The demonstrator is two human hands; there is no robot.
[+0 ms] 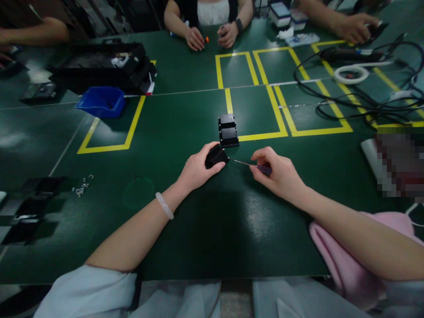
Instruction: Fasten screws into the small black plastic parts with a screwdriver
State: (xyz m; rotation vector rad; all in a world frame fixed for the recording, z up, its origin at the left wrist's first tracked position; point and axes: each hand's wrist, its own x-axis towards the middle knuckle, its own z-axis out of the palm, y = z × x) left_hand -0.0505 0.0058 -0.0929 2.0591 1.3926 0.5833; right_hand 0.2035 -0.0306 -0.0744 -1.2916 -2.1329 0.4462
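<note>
My left hand (pixel 202 165) is closed around a small black box-shaped part (pixel 217 156) on the green table. Between the fingers of my right hand (pixel 274 174) is the dark handle of a screwdriver (pixel 264 169). Its thin metal shaft runs left, and the tip meets the right side of the black part, at a small bright screw. Just beyond my left hand lie two similar black parts (pixel 228 132), one behind the other, with small shiny screws along their sides.
Loose screws (pixel 81 187) and more black parts (pixel 28 207) lie at left. Behind them stand a blue bin (pixel 102 102) and black trays (pixel 99 66). Black cables (pixel 354 101) coil at right, above a pink cloth (pixel 331 243). Co-workers' hands (pixel 195 39) rest across the table.
</note>
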